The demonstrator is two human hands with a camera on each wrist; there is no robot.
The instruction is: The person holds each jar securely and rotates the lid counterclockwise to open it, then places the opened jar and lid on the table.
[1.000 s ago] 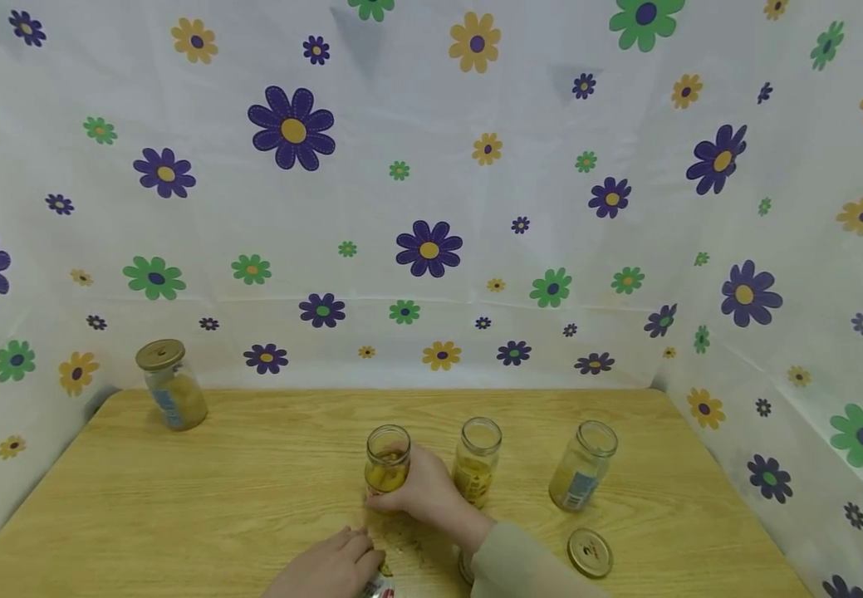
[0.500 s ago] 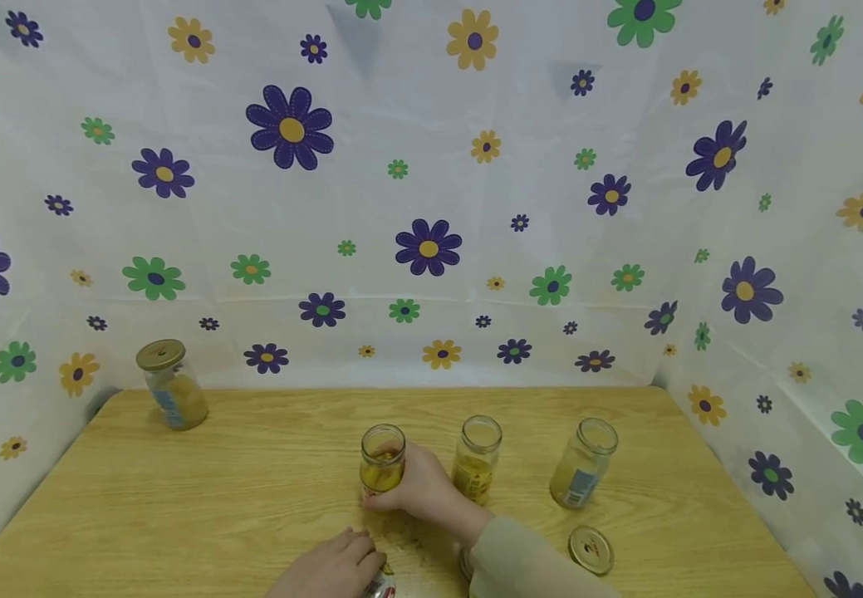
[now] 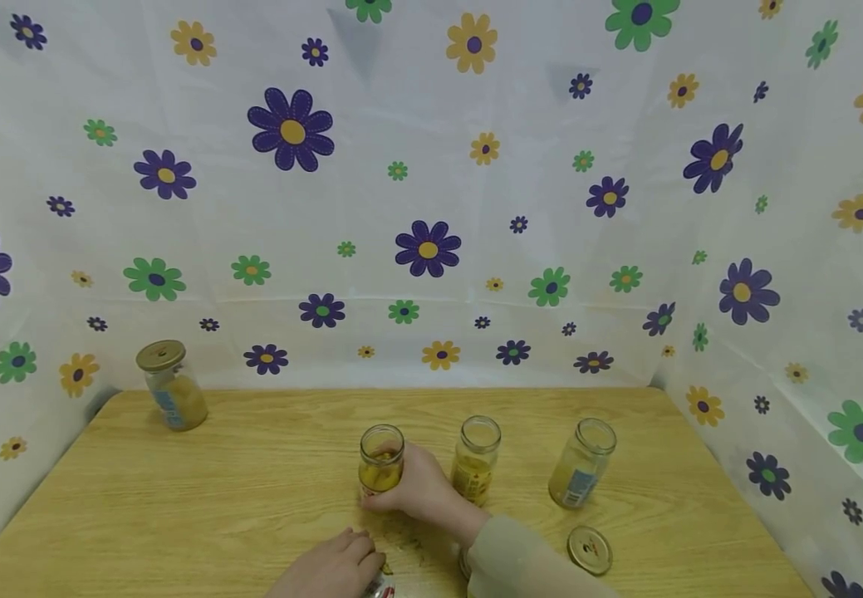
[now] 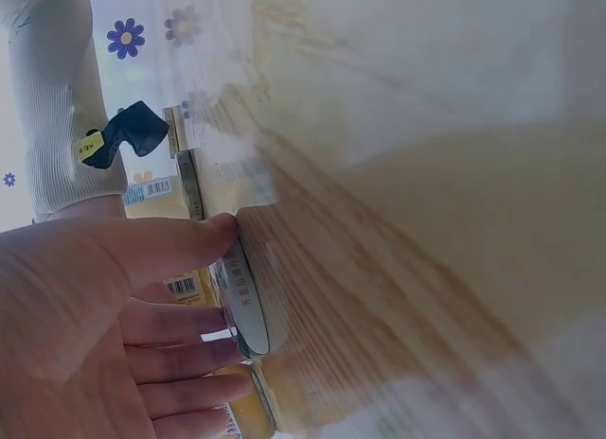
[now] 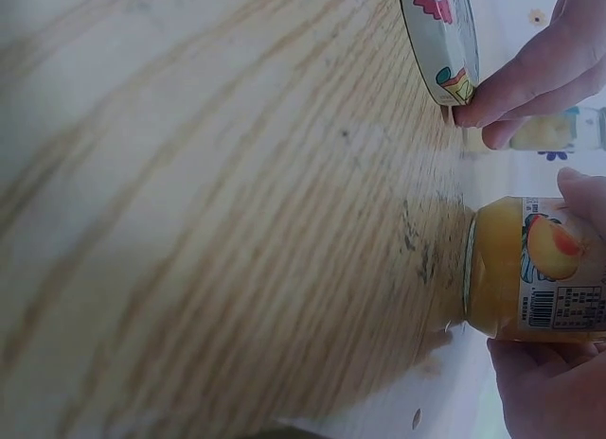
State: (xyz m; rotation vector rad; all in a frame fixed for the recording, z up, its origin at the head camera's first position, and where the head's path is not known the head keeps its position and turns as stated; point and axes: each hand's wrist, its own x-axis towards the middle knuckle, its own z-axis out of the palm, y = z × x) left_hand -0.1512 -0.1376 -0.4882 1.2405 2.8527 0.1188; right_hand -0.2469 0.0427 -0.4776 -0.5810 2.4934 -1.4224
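In the head view my right hand [image 3: 427, 494] grips a lidless glass jar of yellow fruit [image 3: 380, 477] standing on the table. The right wrist view shows the jar's peach label [image 5: 559, 250], with fingers and thumb on either side. My left hand [image 3: 330, 566] is low and left of it, thumb and fingers at the edge of a flat white lid [image 4: 248, 307] printed with text and cartoons. That printed lid [image 5: 440, 42] lies low over the wood in the right wrist view. Its far side is hidden by the left hand in the head view.
Two more open jars, one with a yellow label [image 3: 473, 465] and one with a blue label [image 3: 582, 465], stand to the right. A gold lid [image 3: 590, 550] lies in front. A capped jar [image 3: 173, 386] stands at back left. Another lid [image 3: 465, 565] is partly hidden by the sleeve.
The right hand and its jar have shifted slightly left over the last second. The left hand stays in nearly the same place at the white lid.
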